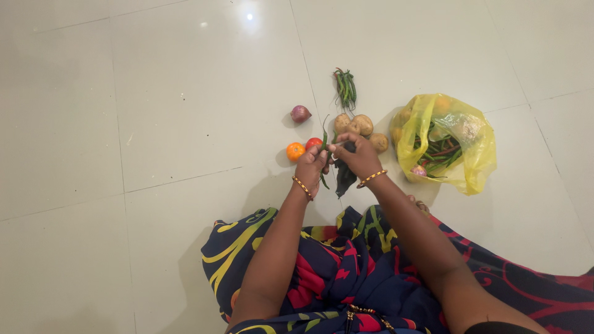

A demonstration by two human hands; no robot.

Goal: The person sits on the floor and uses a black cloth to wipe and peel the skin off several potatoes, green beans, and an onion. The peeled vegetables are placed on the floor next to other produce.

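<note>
Beside potatoes [354, 124], yellow plastic bag [470, 167]

Floor [154, 124]: large glossy off-white tiles, thin grey grout lines. Overhead light glare [249, 13] reflected near top centre. No walls, furniture or windows in view.

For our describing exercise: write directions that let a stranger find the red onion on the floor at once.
Start at the yellow plastic bag on the white tiled floor. Move left past the potatoes to the vegetables nearest the hands. The red onion lies alone, above the orange tomato; its dull purple skin sets it apart from the glossy tomatoes.
</note>
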